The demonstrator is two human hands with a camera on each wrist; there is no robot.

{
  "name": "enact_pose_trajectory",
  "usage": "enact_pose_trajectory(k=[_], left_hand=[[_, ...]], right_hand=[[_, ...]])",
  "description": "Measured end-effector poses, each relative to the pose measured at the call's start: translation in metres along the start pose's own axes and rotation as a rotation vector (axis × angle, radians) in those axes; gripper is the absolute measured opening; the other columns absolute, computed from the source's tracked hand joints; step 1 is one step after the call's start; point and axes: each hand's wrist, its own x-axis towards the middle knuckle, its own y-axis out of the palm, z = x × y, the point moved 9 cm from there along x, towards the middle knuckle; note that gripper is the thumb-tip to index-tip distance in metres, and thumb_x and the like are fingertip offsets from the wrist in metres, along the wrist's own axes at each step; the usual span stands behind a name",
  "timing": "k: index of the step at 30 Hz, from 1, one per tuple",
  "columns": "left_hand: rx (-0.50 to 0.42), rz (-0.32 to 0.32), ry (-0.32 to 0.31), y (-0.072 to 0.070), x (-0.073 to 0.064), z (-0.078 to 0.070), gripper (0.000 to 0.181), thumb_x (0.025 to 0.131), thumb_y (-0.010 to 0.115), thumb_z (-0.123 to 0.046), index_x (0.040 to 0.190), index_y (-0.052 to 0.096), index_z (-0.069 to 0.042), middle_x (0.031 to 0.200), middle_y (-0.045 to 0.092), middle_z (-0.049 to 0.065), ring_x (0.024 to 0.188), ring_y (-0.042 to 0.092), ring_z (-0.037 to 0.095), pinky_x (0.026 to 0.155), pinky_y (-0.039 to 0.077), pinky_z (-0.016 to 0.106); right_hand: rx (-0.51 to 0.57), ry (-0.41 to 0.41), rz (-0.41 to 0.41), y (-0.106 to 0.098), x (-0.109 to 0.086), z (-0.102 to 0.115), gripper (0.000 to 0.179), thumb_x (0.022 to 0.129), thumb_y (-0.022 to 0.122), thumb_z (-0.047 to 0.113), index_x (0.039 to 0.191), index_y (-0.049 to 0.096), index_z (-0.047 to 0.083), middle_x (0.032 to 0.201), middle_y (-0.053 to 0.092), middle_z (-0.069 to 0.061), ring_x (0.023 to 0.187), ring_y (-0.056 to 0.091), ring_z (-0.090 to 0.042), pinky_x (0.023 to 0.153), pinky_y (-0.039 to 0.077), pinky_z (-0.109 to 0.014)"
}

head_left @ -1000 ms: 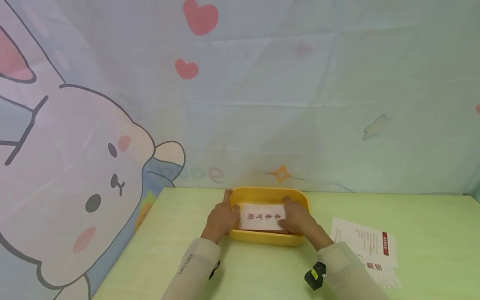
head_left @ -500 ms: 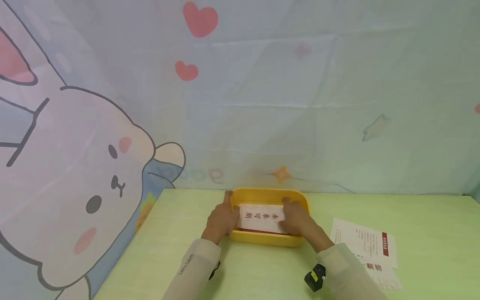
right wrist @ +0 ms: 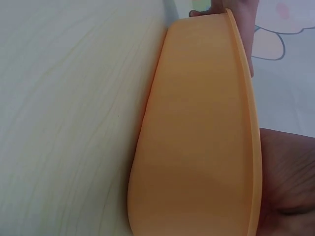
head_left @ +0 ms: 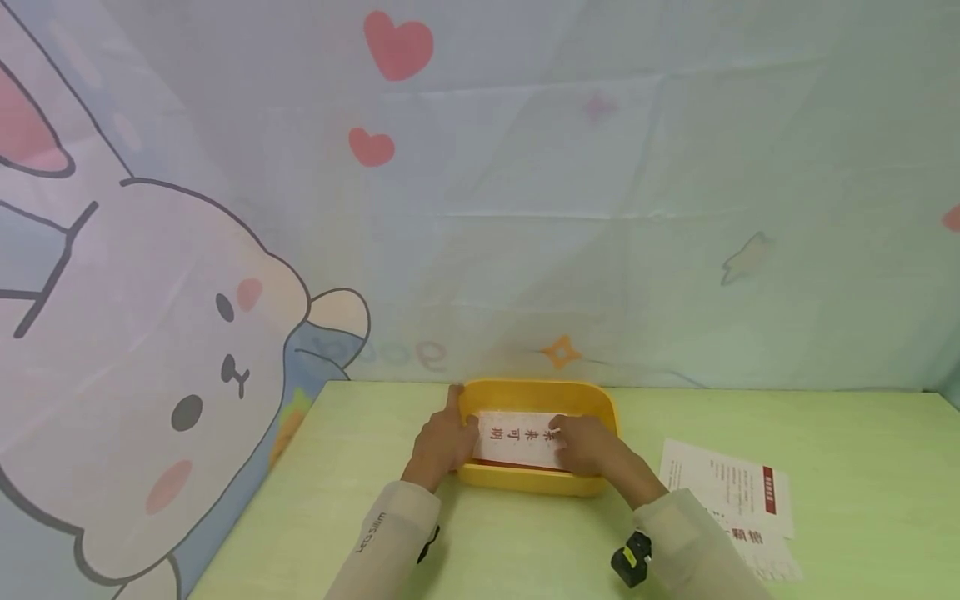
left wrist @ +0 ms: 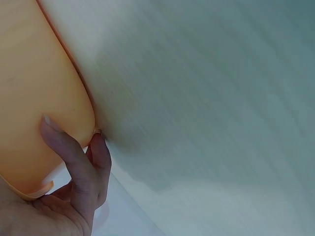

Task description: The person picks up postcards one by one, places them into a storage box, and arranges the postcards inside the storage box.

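The left grip, arm stretched forward, holds the left end of the yellow box, thumb inside; the right grip reaches in over one end of the white paper lying in the box, and I can't tell if it pinches it. Other papers lie to the right, partly hidden by the right sleeve. Behind the green surface hangs a bunny cloth

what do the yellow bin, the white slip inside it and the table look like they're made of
Yellow bin: probably plastic, smooth and satiny, wall and rim evenly coloured.
White slip: paper or thin card, apparently matte, with red print.
Table: wood or wood-look laminate, matte, showing grain lines.
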Motion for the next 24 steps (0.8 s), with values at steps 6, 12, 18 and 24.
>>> enact_pose_trajectory(k=[6, 12, 18, 24], left_hand=[[-0.012, -0.005, 0.018, 0.0, 0.0, -0.001, 0.054, 0.098, 0.044, -0.03, 0.15, 0.029, -0.023, 0.078, 0.063, 0.013, 0.053, 0.054, 0.025, 0.047, 0.04, 0.034], [-0.014, 0.0, 0.012, 0.0, -0.001, -0.002, 0.055, 0.099, 0.043, -0.03, 0.151, 0.027, -0.024, 0.075, 0.061, 0.012, 0.053, 0.054, 0.024, 0.047, 0.04, 0.035], [-0.012, 0.018, 0.003, 0.003, 0.0, -0.001, 0.056, 0.1, 0.042, -0.031, 0.153, 0.025, -0.025, 0.07, 0.061, 0.011, 0.047, 0.056, 0.023, 0.044, 0.042, 0.034], [-0.017, 0.031, -0.008, 0.002, -0.001, -0.002, 0.055, 0.1, 0.041, -0.031, 0.152, 0.024, -0.027, 0.073, 0.062, 0.012, 0.045, 0.057, 0.024, 0.044, 0.044, 0.034]], right_hand=[[-0.016, -0.012, -0.008, 0.0, 0.0, -0.002, 0.027, 0.089, 0.06, 0.006, 0.112, 0.063, -0.008, 0.102, 0.07, -0.018, 0.092, 0.065, -0.033, 0.089, 0.053, -0.046], [0.012, -0.022, -0.013, -0.003, -0.003, -0.002, 0.013, 0.091, 0.057, 0.006, 0.08, 0.055, 0.001, 0.069, 0.044, -0.004, 0.063, 0.037, -0.017, 0.06, 0.031, -0.028], [0.004, 0.033, 0.006, -0.007, -0.01, -0.003, 0.032, 0.093, 0.06, 0.011, 0.117, 0.061, -0.01, 0.109, 0.068, -0.023, 0.097, 0.065, -0.036, 0.089, 0.054, -0.046], [0.035, 0.02, -0.064, -0.019, -0.015, -0.005, 0.036, 0.093, 0.062, 0.013, 0.125, 0.059, -0.004, 0.116, 0.069, -0.023, 0.1, 0.067, -0.037, 0.087, 0.055, -0.05]])
